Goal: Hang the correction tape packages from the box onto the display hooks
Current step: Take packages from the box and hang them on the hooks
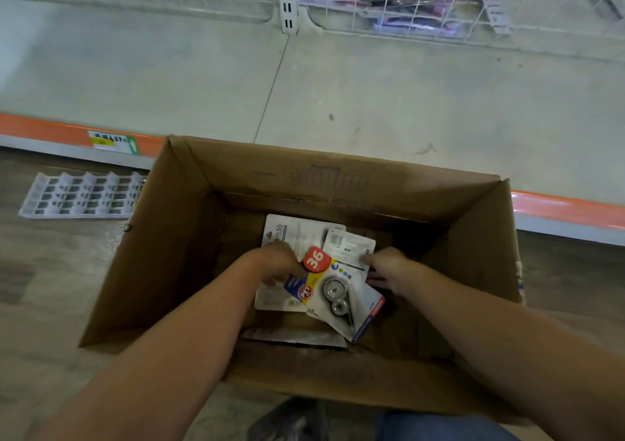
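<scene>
An open cardboard box point(169, 254) stands on the floor in front of me. Several correction tape packages lie on its bottom. The top package point(333, 288) faces up, with a red "36" circle and a clear blister over the tape rollers. My left hand point(277, 261) reaches into the box and pinches the upper left part of that package. My right hand point(389, 266) holds the right edge of a face-down package point(348, 242) with a barcode. Another white package point(291, 231) lies beneath them. No display hooks are clearly in view.
A low white shelf point(372, 95) with an orange front strip runs behind the box. A wire basket point(439, 7) with packaged goods stands at its back right. A white plastic grid point(81, 195) lies on the wood floor to the left. My shoe point(291, 420) shows below the box.
</scene>
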Available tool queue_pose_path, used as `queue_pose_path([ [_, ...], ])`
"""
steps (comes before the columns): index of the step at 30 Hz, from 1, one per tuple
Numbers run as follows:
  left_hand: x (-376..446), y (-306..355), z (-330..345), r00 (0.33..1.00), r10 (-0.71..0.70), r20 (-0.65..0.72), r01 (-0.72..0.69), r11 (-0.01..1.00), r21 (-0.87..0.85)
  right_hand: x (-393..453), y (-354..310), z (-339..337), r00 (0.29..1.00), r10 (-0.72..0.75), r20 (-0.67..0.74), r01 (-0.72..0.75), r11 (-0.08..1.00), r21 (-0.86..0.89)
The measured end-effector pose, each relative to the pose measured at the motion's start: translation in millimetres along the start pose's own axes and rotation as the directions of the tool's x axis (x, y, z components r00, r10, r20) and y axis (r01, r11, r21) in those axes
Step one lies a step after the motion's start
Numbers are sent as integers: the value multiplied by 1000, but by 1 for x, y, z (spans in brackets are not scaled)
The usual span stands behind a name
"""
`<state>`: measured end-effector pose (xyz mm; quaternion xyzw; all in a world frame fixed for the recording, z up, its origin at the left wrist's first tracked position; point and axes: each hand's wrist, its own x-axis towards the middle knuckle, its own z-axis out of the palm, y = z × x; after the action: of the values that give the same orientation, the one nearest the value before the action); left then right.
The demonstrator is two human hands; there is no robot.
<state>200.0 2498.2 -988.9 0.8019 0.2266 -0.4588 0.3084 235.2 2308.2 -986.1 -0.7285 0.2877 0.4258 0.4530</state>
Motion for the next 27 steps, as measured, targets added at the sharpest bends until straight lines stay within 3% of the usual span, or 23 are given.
queue_pose_path([
  [5, -3, 3, 9, 999, 45, -4, -45, 990, 133, -5, 0, 2, 999, -33, 22, 34, 998, -48],
  [8, -5, 3, 9, 997, 77, -14, -75, 989, 125, -11, 0, 3, 997, -38, 72, 41, 999, -36],
  [13, -14, -8, -2, 981, 77, 178, -41, 980, -196, -12, -1, 3, 994, -49, 100, 58, 994, -88],
  [17, -14, -20, -9, 988, 36, 152, 20, 937, -349, -12, -6, -1, 985, -172, 5, 166, 938, -305],
  [21, -16, -22, -18, 997, -67, -37, 46, 910, -413, -24, -10, -3, 934, -358, 8, 283, 723, -630],
  [24, -15, -24, -17, 982, -126, -140, 57, 906, -419, -41, -12, 3, 874, -483, 55, 304, 453, -838],
  [27, -15, -26, -15, 973, -168, -156, 75, 876, -476, -61, -17, 11, 784, -611, 113, 279, 184, -943],
])
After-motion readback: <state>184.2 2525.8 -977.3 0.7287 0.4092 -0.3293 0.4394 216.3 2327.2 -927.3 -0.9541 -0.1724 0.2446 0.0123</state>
